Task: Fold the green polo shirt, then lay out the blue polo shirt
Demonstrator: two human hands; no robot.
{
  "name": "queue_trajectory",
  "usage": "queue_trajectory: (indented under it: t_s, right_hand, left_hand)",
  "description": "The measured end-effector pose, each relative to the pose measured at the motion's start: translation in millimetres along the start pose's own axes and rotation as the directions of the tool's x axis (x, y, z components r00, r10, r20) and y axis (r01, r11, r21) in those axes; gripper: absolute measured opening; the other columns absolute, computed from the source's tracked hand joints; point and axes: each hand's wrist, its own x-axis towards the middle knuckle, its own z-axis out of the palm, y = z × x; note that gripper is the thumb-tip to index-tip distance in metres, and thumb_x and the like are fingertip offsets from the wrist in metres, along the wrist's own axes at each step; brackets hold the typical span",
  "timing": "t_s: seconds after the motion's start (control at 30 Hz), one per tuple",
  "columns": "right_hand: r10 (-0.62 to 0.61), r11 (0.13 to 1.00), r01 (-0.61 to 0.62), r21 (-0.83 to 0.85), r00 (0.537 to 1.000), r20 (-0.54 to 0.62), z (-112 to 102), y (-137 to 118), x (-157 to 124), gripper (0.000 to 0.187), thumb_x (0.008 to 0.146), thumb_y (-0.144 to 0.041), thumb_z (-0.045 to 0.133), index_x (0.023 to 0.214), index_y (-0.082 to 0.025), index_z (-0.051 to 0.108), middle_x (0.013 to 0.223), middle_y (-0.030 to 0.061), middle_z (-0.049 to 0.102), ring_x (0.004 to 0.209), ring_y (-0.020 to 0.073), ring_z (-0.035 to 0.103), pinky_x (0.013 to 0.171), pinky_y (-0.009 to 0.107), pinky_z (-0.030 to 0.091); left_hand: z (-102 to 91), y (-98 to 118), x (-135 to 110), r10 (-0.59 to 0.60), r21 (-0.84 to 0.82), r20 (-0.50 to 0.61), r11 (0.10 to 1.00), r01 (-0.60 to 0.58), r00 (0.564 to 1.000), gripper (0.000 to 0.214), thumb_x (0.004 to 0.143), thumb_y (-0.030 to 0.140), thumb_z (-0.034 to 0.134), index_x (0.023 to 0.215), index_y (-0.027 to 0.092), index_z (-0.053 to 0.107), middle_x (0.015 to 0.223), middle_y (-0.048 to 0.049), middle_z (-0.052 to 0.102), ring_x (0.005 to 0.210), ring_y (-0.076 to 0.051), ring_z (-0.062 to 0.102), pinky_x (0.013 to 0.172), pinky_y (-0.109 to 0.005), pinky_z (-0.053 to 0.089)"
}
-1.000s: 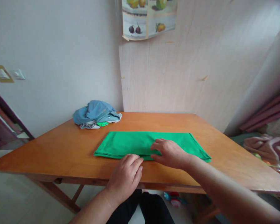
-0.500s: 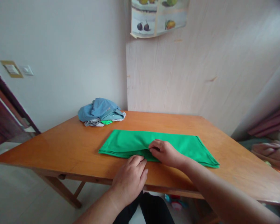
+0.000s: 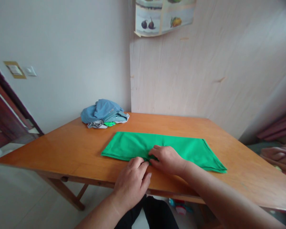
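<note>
Head view: both hands [image 3: 132,178] [image 3: 168,161], loosely curled, touch the folded green cloth [image 3: 133,143], grip unclear.

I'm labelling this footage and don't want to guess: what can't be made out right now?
All in the head view:
- Green cloth: part of its near edge, behind the right hand and left hand; whether either pinches it is unclear.
- Clothes pile: lower layers, under the blue garment.
- Fruit poster: top, cut off by the upper picture edge.
- Colourful object on the floor: partly behind the table, blurred.
</note>
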Motion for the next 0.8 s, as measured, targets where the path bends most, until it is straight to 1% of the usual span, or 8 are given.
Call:
queue_trajectory:
  t_s: [0.1, 0.17, 0.23, 0.3, 0.47, 0.57, 0.7, 0.8]
  right_hand:
    - [-0.042, 0.995, 0.042, -0.092, 0.999, -0.004, 4, -2, 4, 0.016, 0.092, -0.027, 0.053, 0.089, -0.018, 0.066, 0.09, 0.0065, 0.068, 0.079, 0.0176, 0.062, 0.065, 0.028, 0.035]
    - [-0.022, 0.997, 0.019, -0.081, 0.999, -0.031, 8, 0, 6, 0.017, 0.092, -0.023, 0.051, 0.085, -0.018, 0.065, 0.087, 0.0062, 0.067, 0.076, 0.0171, 0.061, 0.065, 0.028, 0.035]
    - [0.011, 1.0, -0.01, 0.011, 0.997, -0.075, 11, 3, 7, 0.016, 0.091, -0.021, 0.05, 0.085, -0.019, 0.065, 0.085, 0.0046, 0.067, 0.075, 0.0158, 0.06, 0.066, 0.027, 0.036]
    - [0.027, 0.988, -0.008, 0.153, 0.992, -0.124, 12, 8, 7, 0.014, 0.09, -0.019, 0.052, 0.085, -0.02, 0.065, 0.084, 0.0025, 0.065, 0.076, 0.0144, 0.058, 0.068, 0.026, 0.038]
    - [0.017, 0.899, 0.066, 0.433, 0.983, -0.184, 9, 16, 7, 0.01, 0.086, -0.015, 0.055, 0.08, -0.02, 0.062, 0.075, -0.0018, 0.059, 0.072, 0.0122, 0.053, 0.067, 0.023, 0.039]
    - [0.007, 0.851, 0.07, 0.52, 0.99, -0.144, 9, 15, 5, 0.009, 0.085, -0.015, 0.057, 0.079, -0.02, 0.062, 0.073, -0.0031, 0.057, 0.068, 0.011, 0.051, 0.063, 0.022, 0.038]
    - [-0.002, 0.846, 0.017, 0.533, 1.0, -0.029, 10, 12, 1, 0.007, 0.084, -0.016, 0.059, 0.08, -0.019, 0.065, 0.073, -0.0031, 0.06, 0.065, 0.0111, 0.051, 0.06, 0.022, 0.038]
    - [-0.03, 0.812, 0.023, 0.583, 1.0, 0.002, 7, 11, -1, 0.016, 0.093, -0.026, 0.055, 0.089, -0.02, 0.069, 0.082, -0.0005, 0.067, 0.073, 0.0135, 0.059, 0.068, 0.024, 0.045]
  left_hand:
    - [0.5, 0, -1, 0.001, 0.006, -0.002, 1.0, -0.001, 1.0, 0.024, 0.096, 0.027, 0.052, 0.119, 0.026, 0.061, 0.114, -0.0073, 0.059, 0.108, -0.026, 0.058, 0.091, -0.041, 0.051]
    - [1.0, -1, -2, -0.001, 0.008, -0.003, 1.0, 0.001, 1.0, 0.023, 0.096, 0.027, 0.052, 0.118, 0.025, 0.06, 0.115, -0.0072, 0.06, 0.108, -0.026, 0.058, 0.092, -0.042, 0.051]
    - [1.7, -1, -2, -0.006, 0.013, -0.012, 1.0, 0.006, 1.0, 0.026, 0.096, 0.028, 0.053, 0.12, 0.024, 0.059, 0.119, -0.0076, 0.06, 0.111, -0.025, 0.058, 0.095, -0.042, 0.05]
    - [2.6, -2, -2, -0.003, 0.026, -0.02, 1.0, 0.004, 1.0, 0.031, 0.096, 0.029, 0.053, 0.127, 0.023, 0.056, 0.126, -0.0081, 0.059, 0.117, -0.026, 0.056, 0.099, -0.043, 0.048]
    - [2.5, -2, 1, 0.033, 0.074, 0.015, 0.997, -0.034, 0.999, 0.04, 0.098, 0.031, 0.05, 0.137, 0.02, 0.051, 0.135, -0.0084, 0.058, 0.125, -0.027, 0.05, 0.107, -0.046, 0.044]
    - [0.4, 0, 2, 0.017, 0.096, 0.044, 0.995, -0.021, 0.999, 0.038, 0.098, 0.031, 0.049, 0.135, 0.021, 0.053, 0.129, -0.0082, 0.06, 0.12, -0.028, 0.052, 0.104, -0.046, 0.045]
    - [-2.2, 3, 2, -0.015, 0.111, 0.075, 0.994, 0.006, 0.997, 0.028, 0.098, 0.032, 0.048, 0.122, 0.022, 0.061, 0.115, -0.0075, 0.063, 0.111, -0.028, 0.055, 0.097, -0.046, 0.048]
    - [-3.0, 3, 2, -0.013, 0.094, 0.067, 0.996, 0.007, 0.998, 0.029, 0.098, 0.032, 0.048, 0.121, 0.022, 0.062, 0.113, -0.0079, 0.063, 0.11, -0.027, 0.055, 0.097, -0.046, 0.048]
